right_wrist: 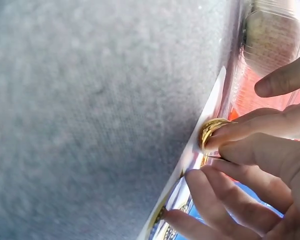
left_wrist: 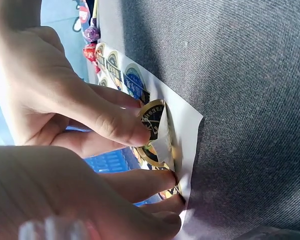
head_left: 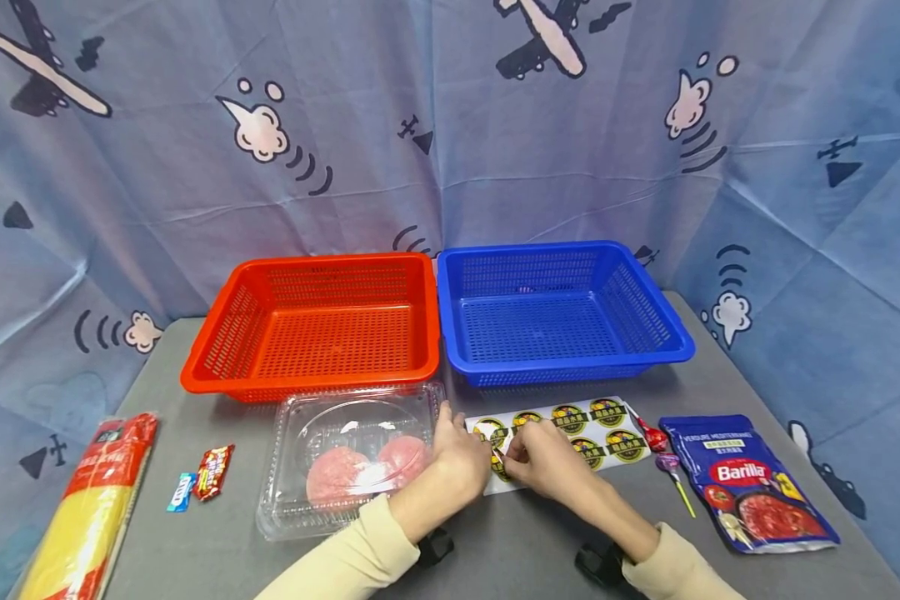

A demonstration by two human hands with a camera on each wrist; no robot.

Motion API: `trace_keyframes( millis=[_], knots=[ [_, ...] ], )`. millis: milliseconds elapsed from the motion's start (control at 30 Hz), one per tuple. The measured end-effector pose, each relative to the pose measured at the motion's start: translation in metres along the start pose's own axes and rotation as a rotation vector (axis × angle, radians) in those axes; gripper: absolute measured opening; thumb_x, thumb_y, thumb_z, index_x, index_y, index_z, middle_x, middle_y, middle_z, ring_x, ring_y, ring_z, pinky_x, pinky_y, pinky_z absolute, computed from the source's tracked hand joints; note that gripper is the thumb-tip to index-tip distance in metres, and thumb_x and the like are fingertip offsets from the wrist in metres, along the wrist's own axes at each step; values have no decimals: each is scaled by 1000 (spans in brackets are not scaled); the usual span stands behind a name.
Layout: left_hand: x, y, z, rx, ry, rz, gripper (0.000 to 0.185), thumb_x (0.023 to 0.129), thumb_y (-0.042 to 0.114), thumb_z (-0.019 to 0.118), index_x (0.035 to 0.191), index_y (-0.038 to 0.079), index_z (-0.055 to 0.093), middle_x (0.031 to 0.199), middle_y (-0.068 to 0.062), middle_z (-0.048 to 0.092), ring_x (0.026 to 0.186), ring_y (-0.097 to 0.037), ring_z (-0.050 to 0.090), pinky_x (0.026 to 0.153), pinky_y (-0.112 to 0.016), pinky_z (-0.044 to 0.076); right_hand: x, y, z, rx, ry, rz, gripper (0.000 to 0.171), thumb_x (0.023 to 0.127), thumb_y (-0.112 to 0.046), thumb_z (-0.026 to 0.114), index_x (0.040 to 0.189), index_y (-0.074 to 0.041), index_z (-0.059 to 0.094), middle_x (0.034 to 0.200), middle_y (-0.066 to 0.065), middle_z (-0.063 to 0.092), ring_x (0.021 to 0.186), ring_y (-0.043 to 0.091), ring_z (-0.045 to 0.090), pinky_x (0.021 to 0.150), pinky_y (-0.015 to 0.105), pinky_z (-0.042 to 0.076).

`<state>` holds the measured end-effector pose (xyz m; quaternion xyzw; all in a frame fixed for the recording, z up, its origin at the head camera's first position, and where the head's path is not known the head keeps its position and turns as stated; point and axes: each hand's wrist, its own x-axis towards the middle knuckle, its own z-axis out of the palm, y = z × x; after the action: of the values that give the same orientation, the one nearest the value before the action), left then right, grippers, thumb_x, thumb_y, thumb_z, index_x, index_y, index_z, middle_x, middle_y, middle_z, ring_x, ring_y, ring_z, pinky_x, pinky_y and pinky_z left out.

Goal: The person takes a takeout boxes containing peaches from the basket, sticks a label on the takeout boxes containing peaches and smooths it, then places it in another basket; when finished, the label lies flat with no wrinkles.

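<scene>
A white sheet (left_wrist: 186,130) of round black-and-gold stickers lies on the grey table, between the clear plastic box and the lollipops. My right hand (head_left: 549,460) pinches the edge of one round sticker (left_wrist: 153,111) between thumb and finger. Part of that sticker is lifted and curled, its pale underside showing in the left wrist view. Close beside it, my left hand (head_left: 459,460) rests its extended fingertips on the sheet's left end. The left forearm passes over a corner of the lidded clear box (head_left: 288,500), which holds two round pink things (head_left: 336,477).
Behind stand a red basket (head_left: 311,385) and a blue basket (head_left: 562,367). At right lie a Barilla pouch (head_left: 750,487), a red lollipop (head_left: 654,438) and a purple lollipop (head_left: 667,461). Leftward are two small candy packets, red (head_left: 213,472) and blue (head_left: 182,492), and a long red-and-yellow package (head_left: 93,517).
</scene>
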<state>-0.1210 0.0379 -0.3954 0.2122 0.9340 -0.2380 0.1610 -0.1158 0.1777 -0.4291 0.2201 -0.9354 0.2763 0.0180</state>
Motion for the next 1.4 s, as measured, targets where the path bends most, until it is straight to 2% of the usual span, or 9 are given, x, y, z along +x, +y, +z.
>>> trace_keyframes(
  millis=[233, 633, 933, 1000, 1067, 1200, 1267, 1333, 1400],
  knots=[
    [0, 0, 1, -7, -11, -6, 42, 103, 43, 48, 144, 47, 54, 149, 21, 56, 147, -9, 45, 126, -42, 24, 0, 2, 1, 46, -29, 5, 21, 71, 2, 70, 58, -13, 74, 52, -10, 64, 52, -7, 43, 52, 15, 41],
    [2, -2, -1, -33, -12, 1, 37, 102, 40, 51, 137, 42, 63, 144, 18, 61, 147, -9, 46, 126, -43, 24, -2, 4, -2, 69, -2, -98, 21, 71, 2, 72, 60, -15, 75, 57, -10, 66, 59, -9, 44, 55, 16, 41],
    [3, -1, 0, -47, 4, -13, 37, 103, 39, 50, 138, 38, 63, 147, 17, 59, 148, -11, 45, 126, -42, 24, -6, 5, -6, 221, -67, -88, 20, 73, 1, 74, 61, -16, 75, 62, -10, 70, 63, -10, 51, 64, 18, 48],
    [2, -2, 0, -74, 50, -4, 37, 103, 37, 52, 137, 37, 64, 145, 15, 61, 146, -13, 48, 125, -44, 27, -7, 5, -10, 257, -84, -105, 19, 77, -1, 76, 64, -15, 77, 66, -9, 72, 64, -10, 53, 64, 18, 50],
    [0, -4, 1, -114, 131, 15, 34, 102, 35, 55, 133, 35, 68, 138, 12, 67, 139, -15, 56, 120, -46, 33, -9, 6, -16, 277, -91, -101, 15, 81, -6, 79, 68, -15, 79, 68, -7, 73, 63, -10, 53, 60, 19, 50],
    [-5, -12, 4, -183, 377, 91, 19, 96, 27, 65, 111, 31, 77, 111, 8, 77, 109, -15, 69, 105, -45, 47, -12, 7, -29, 304, -95, -18, 8, 83, -15, 84, 77, -11, 81, 72, -3, 75, 60, -8, 56, 54, 19, 51],
    [-8, -19, 5, -194, 492, 133, 15, 91, 22, 72, 103, 30, 77, 101, 7, 76, 97, -14, 69, 99, -42, 51, -13, 6, -36, 317, -87, 27, 10, 83, -17, 85, 80, -8, 81, 73, 0, 76, 59, -7, 57, 53, 20, 51],
    [-13, -28, 5, -222, 564, 173, 16, 86, 19, 78, 100, 27, 77, 96, 7, 73, 91, -14, 68, 91, -37, 54, -13, 4, -42, 330, -68, 43, 12, 83, -16, 84, 83, -5, 81, 76, 3, 77, 61, -7, 59, 55, 20, 53],
    [-19, -38, 4, -285, 626, 211, 17, 85, 16, 78, 100, 24, 77, 92, 5, 71, 86, -15, 68, 81, -33, 55, -13, 0, -46, 352, -47, 35, 12, 85, -14, 83, 86, -2, 81, 78, 6, 78, 63, -7, 61, 56, 20, 54]
  ],
)
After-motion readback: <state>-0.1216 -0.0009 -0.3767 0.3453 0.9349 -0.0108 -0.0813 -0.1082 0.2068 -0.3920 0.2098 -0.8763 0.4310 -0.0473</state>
